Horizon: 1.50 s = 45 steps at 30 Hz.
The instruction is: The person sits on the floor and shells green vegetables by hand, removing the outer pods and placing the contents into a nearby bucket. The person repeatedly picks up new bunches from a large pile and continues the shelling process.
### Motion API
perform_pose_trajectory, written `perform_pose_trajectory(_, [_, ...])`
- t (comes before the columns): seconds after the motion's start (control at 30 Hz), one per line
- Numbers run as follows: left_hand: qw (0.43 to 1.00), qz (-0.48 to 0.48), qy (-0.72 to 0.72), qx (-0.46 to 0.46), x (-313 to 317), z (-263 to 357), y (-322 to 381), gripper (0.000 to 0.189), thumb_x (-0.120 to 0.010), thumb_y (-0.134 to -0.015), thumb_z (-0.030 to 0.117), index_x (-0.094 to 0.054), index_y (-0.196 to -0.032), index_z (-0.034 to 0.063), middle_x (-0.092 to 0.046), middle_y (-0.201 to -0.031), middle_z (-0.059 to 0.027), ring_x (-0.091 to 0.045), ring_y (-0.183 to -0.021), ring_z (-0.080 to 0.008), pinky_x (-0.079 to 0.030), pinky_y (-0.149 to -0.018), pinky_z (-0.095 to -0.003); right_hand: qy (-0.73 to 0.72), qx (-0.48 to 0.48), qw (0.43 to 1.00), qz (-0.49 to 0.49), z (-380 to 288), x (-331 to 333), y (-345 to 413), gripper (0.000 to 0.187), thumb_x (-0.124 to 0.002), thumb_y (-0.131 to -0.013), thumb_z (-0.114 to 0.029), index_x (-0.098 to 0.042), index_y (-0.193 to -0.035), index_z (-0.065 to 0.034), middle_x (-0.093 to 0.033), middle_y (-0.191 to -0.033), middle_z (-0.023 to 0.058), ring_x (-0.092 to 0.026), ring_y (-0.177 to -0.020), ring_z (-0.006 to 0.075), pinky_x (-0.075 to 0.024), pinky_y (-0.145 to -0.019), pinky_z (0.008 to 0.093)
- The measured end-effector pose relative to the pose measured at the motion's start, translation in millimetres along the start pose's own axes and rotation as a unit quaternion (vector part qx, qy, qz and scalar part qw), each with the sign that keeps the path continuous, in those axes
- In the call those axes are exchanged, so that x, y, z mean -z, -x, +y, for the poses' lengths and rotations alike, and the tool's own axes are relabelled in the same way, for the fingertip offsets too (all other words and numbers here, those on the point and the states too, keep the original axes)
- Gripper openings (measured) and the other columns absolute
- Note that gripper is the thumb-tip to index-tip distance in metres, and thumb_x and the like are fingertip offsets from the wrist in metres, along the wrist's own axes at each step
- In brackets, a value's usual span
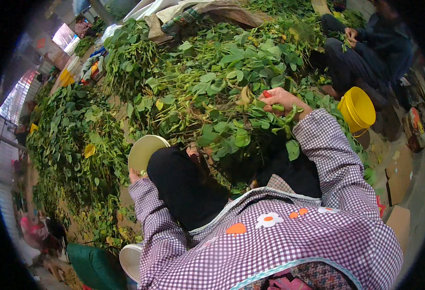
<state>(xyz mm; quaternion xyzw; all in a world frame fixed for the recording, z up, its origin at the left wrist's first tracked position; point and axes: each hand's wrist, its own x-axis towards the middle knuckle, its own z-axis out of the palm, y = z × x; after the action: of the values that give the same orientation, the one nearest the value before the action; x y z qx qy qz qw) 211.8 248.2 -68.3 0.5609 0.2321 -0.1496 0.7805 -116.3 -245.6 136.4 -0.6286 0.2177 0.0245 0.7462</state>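
Note:
My right hand [285,101] is raised over the pile and holds a leafy bean stalk [290,125], with a green pod [278,107] at the fingers. Something red [267,94] shows at a fingertip; I cannot tell what it is. At the rim of a pale bucket [144,150], beside my left knee, is my left hand [135,175]. Pale green beans or pods [143,173] lie by its fingers, which are partly hidden, so its grip is unclear. In front of me spreads a thick heap of pod-bearing bean plants [212,83], some leaves yellowing.
A yellow bucket [357,108] stands tilted at right, near a seated person [364,54] handling stems. Another plant heap [74,141] lies at left. A white bucket [132,259] and green sack [94,266] are by my left side. Cardboard [399,174] lies at right.

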Motion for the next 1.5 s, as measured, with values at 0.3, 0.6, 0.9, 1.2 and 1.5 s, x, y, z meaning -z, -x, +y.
perform_pose_trajectory(0.3, [0.989,-0.1,-0.005,-0.11,-65,47,70,0.054,-0.047,-0.091,0.027,-0.028,-0.137,0.006,-0.028,-0.14,-0.0126,-0.031,-0.126,-0.0322,-0.031,-0.103,-0.0427,0.056,-0.02,0.997,0.05,5,-10,-4,0.015,-0.06,-0.085,-0.019,-0.057,-0.083,-0.0044,-0.055,-0.063,-0.0003,-0.039,-0.045,0.0072,-0.0301,-0.036,0.0238])
perform_pose_trajectory(0.6, [0.891,-0.446,-0.038,-0.078,-210,34,290,0.037,-0.057,-0.087,0.015,-0.049,-0.116,-0.0058,-0.056,-0.108,-0.0142,-0.057,-0.1,-0.0251,-0.046,-0.087,-0.0361,0.262,0.034,0.964,-0.02,-27,-31,-19,0.017,-0.059,-0.082,-0.02,-0.058,-0.078,-0.0036,-0.054,-0.059,-0.0016,-0.04,-0.044,0.0054,-0.0315,-0.036,0.0223])
perform_pose_trajectory(0.9, [0.851,-0.368,-0.313,-0.205,-279,-74,296,0.041,-0.067,-0.078,0.026,-0.055,-0.106,-0.0024,-0.061,-0.094,-0.008,-0.056,-0.081,-0.0139,-0.044,-0.069,-0.0272,0.3,0.041,0.952,-0.052,-8,-16,-11,0.017,-0.06,-0.079,-0.019,-0.058,-0.069,-0.0054,-0.051,-0.054,-0.004,-0.038,-0.043,0.004,-0.0271,-0.037,0.0225])
perform_pose_trajectory(1.2, [0.839,-0.344,-0.32,-0.274,-286,-106,279,0.025,-0.064,-0.078,0.01,-0.058,-0.098,-0.0034,-0.062,-0.085,-0.0052,-0.055,-0.072,-0.0103,-0.044,-0.064,-0.0242,0.314,0.005,0.947,-0.071,-13,-16,-13,0.017,-0.06,-0.078,-0.018,-0.059,-0.069,-0.0041,-0.053,-0.054,-0.0028,-0.038,-0.041,0.0056,-0.0297,-0.035,0.0234])
perform_pose_trajectory(1.5, [0.908,-0.318,-0.228,-0.146,-302,-123,294,0.017,-0.064,-0.078,0.008,-0.061,-0.091,-0.0023,-0.062,-0.078,-0.0038,-0.055,-0.061,-0.0113,-0.044,-0.056,-0.0243,0.297,0.02,0.945,-0.134,3,6,-34,0.014,-0.062,-0.076,-0.015,-0.058,-0.069,-0.003,-0.055,-0.054,-0.0016,-0.04,-0.039,0.0078,-0.0328,-0.034,0.0242])
